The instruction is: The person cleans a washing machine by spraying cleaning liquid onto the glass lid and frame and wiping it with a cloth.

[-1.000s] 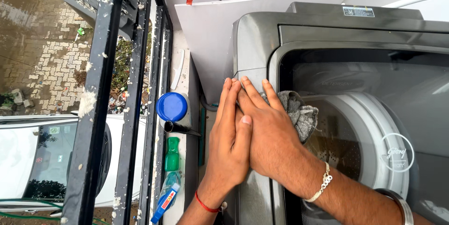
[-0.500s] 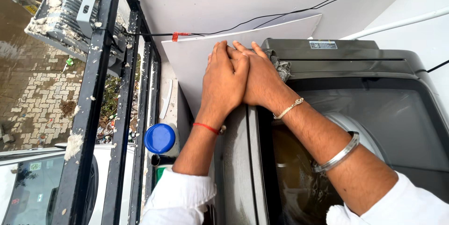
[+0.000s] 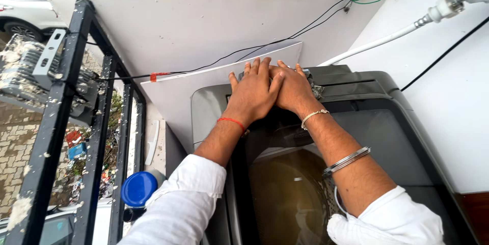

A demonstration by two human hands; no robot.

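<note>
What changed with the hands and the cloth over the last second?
Both hands slid together along the washing machine top, from its near left corner to the back edge. The left hand still lies partly over the right hand, palms flat, pressing the grey cloth, now mostly hidden. Lid stayed shut.

A grey cloth (image 3: 317, 90) shows only as a scrap, mostly hidden under the right hand (image 3: 291, 88). The washing machine (image 3: 209, 110) is cut off at the bottom edge. At lower left, what seems a blue-capped bottle (image 3: 138, 189) sits half behind the railing (image 3: 56, 123).
</note>
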